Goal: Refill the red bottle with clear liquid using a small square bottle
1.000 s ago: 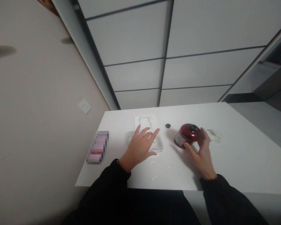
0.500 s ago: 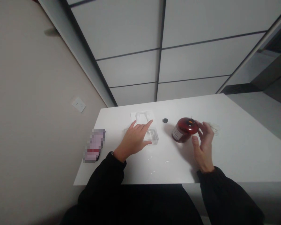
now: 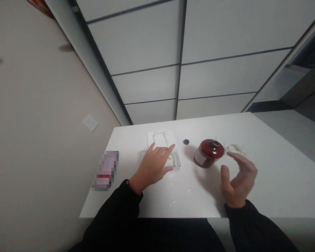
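A red-brown see-through bottle (image 3: 212, 150) with a white label stands on the white table (image 3: 273, 168), its dark mouth uncovered. A small black round cap (image 3: 186, 141) lies left of it. Just right of the bottle, my right hand (image 3: 238, 183) is open and empty, thumb and fingers curved apart. My left hand (image 3: 152, 164) spreads its fingers over a clear plastic tray (image 3: 176, 161) and partly hides it; whether it touches the tray I cannot tell. Behind that hand a white sheet (image 3: 149, 137) lies with a clear piece on it.
A crumpled whitish wad (image 3: 237, 149) lies behind the right hand. At the table's left edge rests a blurred pinkish flat object (image 3: 107, 168). Small shiny marks (image 3: 173, 203) dot the front of the table. A wall with a socket (image 3: 90, 123) borders the left side; white panels (image 3: 149, 112) stand behind.
My right hand has moved off the bottle's side, to the right and towards me, with its fingers opening wider. The left hand keeps its place over the tray. The whole view has tilted slightly.
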Motion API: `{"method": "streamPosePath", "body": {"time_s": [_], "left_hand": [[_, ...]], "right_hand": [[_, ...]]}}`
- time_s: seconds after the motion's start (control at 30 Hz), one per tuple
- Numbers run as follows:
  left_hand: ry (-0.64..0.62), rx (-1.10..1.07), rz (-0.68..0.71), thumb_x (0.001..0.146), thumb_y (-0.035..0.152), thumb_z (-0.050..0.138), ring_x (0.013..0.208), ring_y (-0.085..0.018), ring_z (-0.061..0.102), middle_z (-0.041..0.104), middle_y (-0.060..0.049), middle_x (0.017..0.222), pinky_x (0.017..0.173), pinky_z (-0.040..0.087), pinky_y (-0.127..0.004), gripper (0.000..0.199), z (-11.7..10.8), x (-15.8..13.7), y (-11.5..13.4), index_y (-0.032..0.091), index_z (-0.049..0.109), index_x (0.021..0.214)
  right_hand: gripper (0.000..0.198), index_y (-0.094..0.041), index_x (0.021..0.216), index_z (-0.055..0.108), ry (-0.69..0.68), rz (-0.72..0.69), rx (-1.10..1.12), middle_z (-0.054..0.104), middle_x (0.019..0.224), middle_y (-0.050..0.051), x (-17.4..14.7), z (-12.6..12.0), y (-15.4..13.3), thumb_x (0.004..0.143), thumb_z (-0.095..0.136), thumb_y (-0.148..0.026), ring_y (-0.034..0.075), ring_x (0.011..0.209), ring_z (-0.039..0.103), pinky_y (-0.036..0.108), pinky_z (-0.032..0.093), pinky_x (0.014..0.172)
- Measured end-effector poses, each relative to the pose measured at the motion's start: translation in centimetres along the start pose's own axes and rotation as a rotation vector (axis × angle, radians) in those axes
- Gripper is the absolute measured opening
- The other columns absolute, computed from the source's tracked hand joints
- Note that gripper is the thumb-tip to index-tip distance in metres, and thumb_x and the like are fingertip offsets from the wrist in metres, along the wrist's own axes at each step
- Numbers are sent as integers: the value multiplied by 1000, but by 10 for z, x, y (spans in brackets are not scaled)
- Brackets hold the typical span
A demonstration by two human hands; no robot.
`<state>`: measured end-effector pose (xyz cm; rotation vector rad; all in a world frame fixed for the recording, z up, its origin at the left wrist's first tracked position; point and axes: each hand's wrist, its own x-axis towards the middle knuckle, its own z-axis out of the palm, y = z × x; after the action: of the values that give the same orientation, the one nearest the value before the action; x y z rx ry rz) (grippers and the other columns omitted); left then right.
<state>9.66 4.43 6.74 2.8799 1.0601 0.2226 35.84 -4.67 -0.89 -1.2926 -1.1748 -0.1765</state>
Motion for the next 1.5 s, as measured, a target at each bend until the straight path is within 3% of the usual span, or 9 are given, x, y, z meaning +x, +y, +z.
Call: {"method": "streamPosePath", "body": {"time_s": [0.1,0.2,0.37,0.6,0.73,0.87,1.03,1.33,1.5], "left_hand": [[3,15,31,93,39,83,134,-36,64,67,-18,142,127,34,-62,90,3,-5,4,19,30,163],[92,-30,69,91,45,84,151,-40,48,49,-23,163,126,36,-61,95,-22,-12,-3,20,29,164],[188,-161,-131,109,39,53,127,-30,67,66,-10,143,111,52,-46,44,-79,8,-63,23,54,150],[-183,-111,-162,99,32,62,110,-27,73,77,-11,128,94,54,-33,37,-30,89,-147,18,72,131],[-228,-118,-138,95,36,67,109,-27,73,78,-11,124,90,52,-31,36,0,106,-161,19,76,126],[-249,-170,-125,94,39,69,101,-25,74,80,-9,117,86,52,-31,31,11,109,-168,21,80,118],[-259,-226,-160,96,29,63,94,-24,74,82,-7,104,80,50,-31,22,17,114,-171,21,84,101],[-288,-238,-146,99,48,66,94,-23,72,79,-7,117,81,47,-31,35,0,98,-160,22,79,119],[-322,-249,-147,99,32,67,96,-22,72,81,-7,111,81,48,-30,22,3,94,-164,19,81,108]], "right_hand": [[43,-28,132,63,-12,-117,18,71,118,9,8,-2,-21,91,72,-22,35,112,69,62,55,103],[33,-31,126,67,-160,-149,13,74,112,8,33,-10,-51,94,68,-20,33,104,72,57,58,95],[15,-33,109,72,-602,-235,-63,78,98,5,118,-6,-80,102,61,-38,26,76,73,40,56,61],[20,-25,108,78,-1245,-547,-166,82,105,7,211,128,-52,95,65,-32,26,88,75,38,56,76],[23,-24,104,81,-1492,-576,-148,82,97,7,211,196,-19,86,69,-16,24,84,74,36,56,76],[33,-28,103,83,-1655,-535,21,83,107,3,191,224,13,80,72,-7,21,93,77,36,59,87],[40,-25,118,82,-1742,-497,138,80,126,6,171,233,38,85,70,-6,21,111,76,37,57,102],[27,-19,115,82,-1711,-431,80,83,111,9,167,238,44,91,73,-13,20,86,77,30,58,83],[26,-18,117,82,-1636,-440,13,81,117,12,191,225,59,99,63,-25,22,92,77,32,59,86]]}}
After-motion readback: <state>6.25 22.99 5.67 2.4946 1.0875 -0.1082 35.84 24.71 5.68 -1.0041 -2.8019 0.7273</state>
